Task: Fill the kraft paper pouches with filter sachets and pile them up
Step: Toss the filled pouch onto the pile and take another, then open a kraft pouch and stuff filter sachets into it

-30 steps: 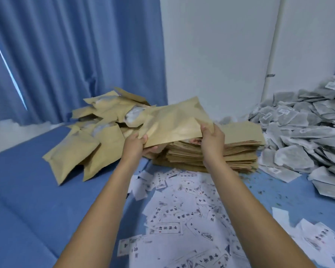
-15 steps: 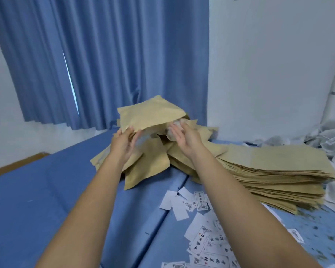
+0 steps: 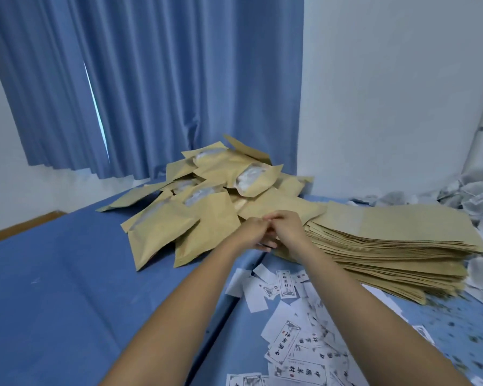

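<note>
A loose pile of filled kraft pouches (image 3: 162, 232) lies on the blue cloth, left of centre. The topmost pouch (image 3: 255, 176) shows a white sachet in its open mouth. To the right is a neat stack of flat empty pouches (image 3: 388, 246). A heap of grey-white filter sachets (image 3: 471, 196) sits at the far right edge. My left hand (image 3: 250, 235) and my right hand (image 3: 289, 229) meet just in front of the pile, fingers touching each other. Neither holds anything.
Several small white printed labels (image 3: 290, 338) are scattered on the blue cloth (image 3: 53, 288) near me, with dark crumbs at the right. A blue curtain (image 3: 151, 79) and a white wall stand behind the piles. A wooden floor strip shows at the far left.
Both hands carried a filled pouch leftward to the pile and let it go on top. They have since drawn back and come together, and my view has turned left.
</note>
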`<action>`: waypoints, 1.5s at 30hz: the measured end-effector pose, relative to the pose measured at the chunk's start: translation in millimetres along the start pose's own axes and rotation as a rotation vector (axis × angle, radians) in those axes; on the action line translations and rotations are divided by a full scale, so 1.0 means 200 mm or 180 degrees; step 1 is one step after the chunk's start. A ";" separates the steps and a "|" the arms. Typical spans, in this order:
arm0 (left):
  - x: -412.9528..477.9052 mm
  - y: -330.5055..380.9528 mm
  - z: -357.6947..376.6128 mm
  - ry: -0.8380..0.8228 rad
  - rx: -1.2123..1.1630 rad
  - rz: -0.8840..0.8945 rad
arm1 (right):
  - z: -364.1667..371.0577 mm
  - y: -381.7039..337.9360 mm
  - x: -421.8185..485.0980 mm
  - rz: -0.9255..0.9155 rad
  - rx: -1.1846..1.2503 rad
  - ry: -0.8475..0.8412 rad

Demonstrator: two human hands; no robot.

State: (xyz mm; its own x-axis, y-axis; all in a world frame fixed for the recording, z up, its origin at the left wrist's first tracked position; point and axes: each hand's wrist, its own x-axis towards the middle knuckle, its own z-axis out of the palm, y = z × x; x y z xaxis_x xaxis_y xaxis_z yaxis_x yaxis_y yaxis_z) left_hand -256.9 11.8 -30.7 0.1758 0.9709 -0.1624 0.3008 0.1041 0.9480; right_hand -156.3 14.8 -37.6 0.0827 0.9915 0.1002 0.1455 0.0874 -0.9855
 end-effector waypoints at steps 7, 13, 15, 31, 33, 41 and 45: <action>0.09 0.01 0.33 -0.0331 0.0011 0.0211 | -0.70 0.27 0.01 0.0445 -0.4199 0.0679; 0.11 0.03 0.61 -0.0264 0.1186 0.1037 | -0.95 0.45 -0.09 0.0061 -0.5065 0.0803; 0.10 0.03 0.66 -0.0014 0.1919 0.1598 | -0.95 0.45 -0.12 -0.0548 -0.5167 0.0862; -0.32 -0.28 0.79 -0.0356 0.3419 0.4449 | -1.47 0.47 -0.74 0.1069 0.0236 0.1183; -0.40 -0.21 0.86 -0.1037 0.3616 0.3901 | -1.49 0.50 -0.78 0.1152 0.0364 0.0892; -0.42 0.00 1.52 -0.1136 0.1519 0.1396 | -1.49 0.57 -0.85 0.1211 0.1633 0.0735; -0.34 0.01 1.62 -0.1085 0.1440 0.1104 | -1.53 0.58 -0.86 0.1233 0.2203 0.0593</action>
State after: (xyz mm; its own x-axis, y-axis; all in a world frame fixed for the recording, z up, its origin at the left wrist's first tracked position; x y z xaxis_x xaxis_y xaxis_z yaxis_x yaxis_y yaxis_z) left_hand 35.4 -123.7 -105.8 0.5977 0.8016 -0.0166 0.5241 -0.3750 0.7646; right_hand 147.6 -175.6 -127.3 0.1738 0.9366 -0.3043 -0.5645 -0.1585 -0.8101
